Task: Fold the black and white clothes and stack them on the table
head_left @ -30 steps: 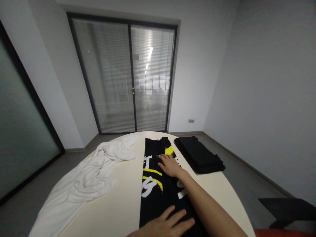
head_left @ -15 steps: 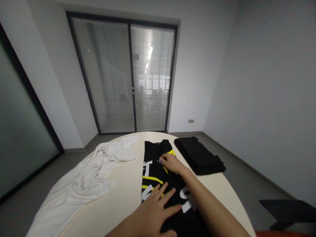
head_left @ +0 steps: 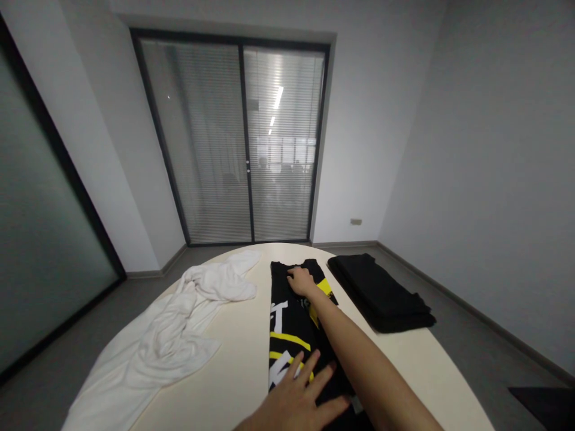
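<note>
pressing flat a black t-shirt [head_left: 291, 326] with yellow and white print, i have it laid in a long narrow strip down the middle of a pale round table [head_left: 233, 371], running straight away from me. my left hand [head_left: 299, 401] lies on the near end of the strip, palm down, fingers spread and loose, gripping nothing. my right hand [head_left: 300, 280] reaches along the cloth to its far end, near the collar, fingers flat on the fabric and likewise clasping nothing; my forearm lies along the right side of the shirt and covers part of the print.

the strip's left edge runs straight and clean, with bare tabletop beside it between the shirt and a crumpled white garment [head_left: 179, 329] that sprawls across the left of the table and hangs over its near left rim. to the right, just beyond the shirt's far end, a stack of folded black cloth [head_left: 381, 293] sits close to the table's right edge, apart from the shirt by a thin wedge of bare surface. the far rim of the table curves just past my right fingertips. there is open tabletop at near right, beside my forearm.

the print shows large white brush-style letters and yellow bars, folded over and partly covered, so i cannot read any word.

behind the table stand glass doors with blinds [head_left: 242, 143] and plain grey walls.
</note>
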`<state>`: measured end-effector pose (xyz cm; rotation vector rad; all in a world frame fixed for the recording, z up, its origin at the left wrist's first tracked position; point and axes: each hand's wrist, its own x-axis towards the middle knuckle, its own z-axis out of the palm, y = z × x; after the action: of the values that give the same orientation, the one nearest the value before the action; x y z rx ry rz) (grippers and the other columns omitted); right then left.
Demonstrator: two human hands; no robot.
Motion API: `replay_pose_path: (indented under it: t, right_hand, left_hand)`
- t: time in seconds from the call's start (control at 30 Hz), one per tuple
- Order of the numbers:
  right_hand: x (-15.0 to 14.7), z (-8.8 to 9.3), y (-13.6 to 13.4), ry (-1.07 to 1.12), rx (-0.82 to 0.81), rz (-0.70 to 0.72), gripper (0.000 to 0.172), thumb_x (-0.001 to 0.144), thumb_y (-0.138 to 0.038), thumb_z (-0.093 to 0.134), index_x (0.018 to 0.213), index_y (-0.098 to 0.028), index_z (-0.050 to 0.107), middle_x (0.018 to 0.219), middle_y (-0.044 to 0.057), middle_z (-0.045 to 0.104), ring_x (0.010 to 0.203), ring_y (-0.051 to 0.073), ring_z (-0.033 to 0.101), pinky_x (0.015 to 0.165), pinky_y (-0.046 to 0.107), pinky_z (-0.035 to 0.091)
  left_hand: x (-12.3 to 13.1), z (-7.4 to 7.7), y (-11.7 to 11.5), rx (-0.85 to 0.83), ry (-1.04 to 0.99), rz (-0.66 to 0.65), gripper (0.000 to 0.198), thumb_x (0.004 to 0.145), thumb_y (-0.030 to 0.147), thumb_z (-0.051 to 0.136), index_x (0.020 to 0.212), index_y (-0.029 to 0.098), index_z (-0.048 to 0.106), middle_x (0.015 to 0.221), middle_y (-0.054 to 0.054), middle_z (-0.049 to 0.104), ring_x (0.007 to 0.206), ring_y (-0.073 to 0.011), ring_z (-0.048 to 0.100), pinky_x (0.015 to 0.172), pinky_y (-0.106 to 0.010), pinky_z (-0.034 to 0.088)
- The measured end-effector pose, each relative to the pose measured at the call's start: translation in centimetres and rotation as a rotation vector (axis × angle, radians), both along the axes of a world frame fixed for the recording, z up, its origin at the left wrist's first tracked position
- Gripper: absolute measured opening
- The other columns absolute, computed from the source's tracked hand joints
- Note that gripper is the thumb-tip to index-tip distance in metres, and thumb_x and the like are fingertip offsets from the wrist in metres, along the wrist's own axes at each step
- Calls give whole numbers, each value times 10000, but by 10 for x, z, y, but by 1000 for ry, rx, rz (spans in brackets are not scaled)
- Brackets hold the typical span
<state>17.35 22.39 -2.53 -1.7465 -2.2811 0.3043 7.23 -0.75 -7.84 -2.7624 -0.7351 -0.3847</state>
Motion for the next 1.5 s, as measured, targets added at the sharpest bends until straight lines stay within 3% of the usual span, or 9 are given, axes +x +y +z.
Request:
replay_pose_path:
  t: [0.23, 0.33, 0.5, 0.57, 0.67, 0.87, 1.13, 1.33, 1.5]
  right_hand:
    - [0, -6, 3, -42, 69, 12, 457, 959, -308, 422, 1390, -200, 530, 1514, 116, 432, 1309, 339, 417, 1015, 483, 387]
    - [5, -3, -2, -42, 105, 47, 476, 992, -316, 354, 1437, -195, 471, 1559, 114, 363, 1360, 323, 358, 1060, 485, 337]
    - [13, -4, -16, -68, 20, 248, 534, 971, -542, 376, 1454, -329, 457, 1557, 21, 390, 1411, 280, 327, 1126, 469, 263]
    - [14, -7, -22, -94, -8, 253, 591, 960, -595, 351, 1463, -302, 453, 1573, 44, 362, 1441, 316, 279, 1150, 530, 193]
    - [12, -7, -30, -123, 16, 246, 596, 987, -515, 300, 1510, -239, 379, 1609, 69, 278, 1486, 314, 165, 1177, 546, 82]
    - [-2, 2, -35, -147, -11, 365, 552, 981, -404, 318, 1516, -272, 360, 1609, 18, 284, 1491, 245, 183, 1196, 492, 89]
    - [-25, -8, -4, -144, -112, 287, 642, 970, -562, 252, 1542, -274, 303, 1630, 18, 211, 1492, 340, 150, 1180, 578, 56]
    - [-28, -17, 27, -116, -144, 258, 728, 951, -667, 199, 1568, -282, 211, 1644, -8, 137, 1505, 340, 71, 1183, 574, 71]
    - [-6, -8, 33, -94, -67, 305, 652, 984, -607, 235, 1538, -273, 313, 1626, 12, 231, 1492, 256, 187, 1190, 440, 155]
  left_hand:
    - [2, 6, -1, 33, -22, 27, 444, 1023, 429, 414, 1463, 374, 381, 1535, -71, 412, 1360, -343, 432, 1058, -509, 398]
    - [1, 2, 0, 31, -11, 16, 496, 1017, 440, 424, 1498, 371, 323, 1564, -84, 365, 1369, -352, 419, 1054, -516, 398]
    - [-2, -2, 1, -4, 14, -11, 633, 1003, 440, 447, 1559, 338, 163, 1602, -132, 273, 1394, -390, 375, 1047, -542, 396]
    - [-2, 0, 0, -58, 19, -25, 674, 988, 486, 455, 1564, 337, 139, 1608, -136, 254, 1407, -403, 350, 1051, -564, 388]
    - [-3, 5, -2, -117, 22, -30, 680, 979, 507, 457, 1562, 345, 145, 1611, -129, 253, 1417, -405, 330, 1061, -579, 375]
    - [-1, 4, -3, -43, 24, -17, 627, 992, 446, 464, 1551, 346, 198, 1603, -115, 279, 1399, -388, 366, 1062, -567, 375]
    - [5, -11, 5, 246, -32, 18, 513, 1021, 422, 418, 1514, 376, 285, 1478, -65, 488, 1253, -325, 540, 1008, -487, 446]
    - [12, -35, 13, 221, -77, 73, 465, 1000, 490, 448, 1453, 406, 384, 1453, -9, 519, 1272, -314, 531, 1057, -476, 411]
    - [9, -25, 11, 264, -67, 38, 482, 1013, 450, 443, 1480, 390, 340, 1471, -37, 501, 1273, -308, 533, 1031, -469, 436]
